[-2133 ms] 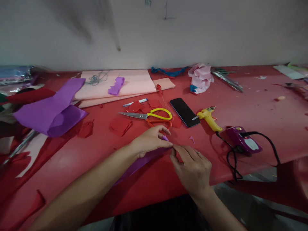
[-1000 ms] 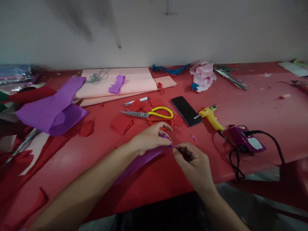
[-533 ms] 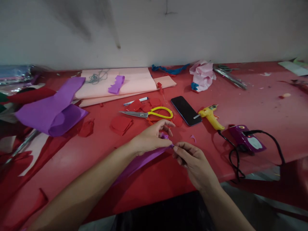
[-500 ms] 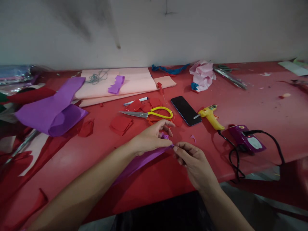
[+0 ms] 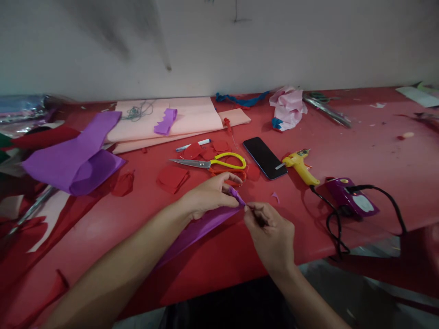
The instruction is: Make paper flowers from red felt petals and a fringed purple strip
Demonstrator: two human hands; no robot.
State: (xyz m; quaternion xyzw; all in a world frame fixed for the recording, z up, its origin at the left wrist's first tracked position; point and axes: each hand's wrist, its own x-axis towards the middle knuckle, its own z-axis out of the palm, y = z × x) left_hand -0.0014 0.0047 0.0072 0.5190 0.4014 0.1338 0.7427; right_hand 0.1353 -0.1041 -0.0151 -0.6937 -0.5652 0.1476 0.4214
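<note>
A strip of purple crepe paper (image 5: 209, 224) lies slantwise under my left forearm, its far end gathered between my hands. My left hand (image 5: 214, 196) is closed on that bunched end, thumb along the near side and fingers curled behind. At the tip of the gathered part, my right hand (image 5: 270, 233) pinches the paper between thumb and forefinger. Just beyond my left hand lie scissors (image 5: 209, 163) with yellow and red handles, blades slightly apart. A small purple scrap (image 5: 275, 197) rests to the right. What the folded end looks like inside my left palm is hidden.
Cut red pieces (image 5: 172, 179) lie around the scissors, with a pen (image 5: 193, 145) behind. A phone (image 5: 265, 158) touches or nearly touches a yellow glue gun (image 5: 301, 168), wired near a purple box (image 5: 351, 198). A larger purple sheet (image 5: 65, 160) curls at left; peach sheets (image 5: 192, 119) lie behind.
My right hand has rolled over and shifted slightly left while pinching the purple tip. More of the gathered end now shows between my hands. My left hand stays nearly in place.
</note>
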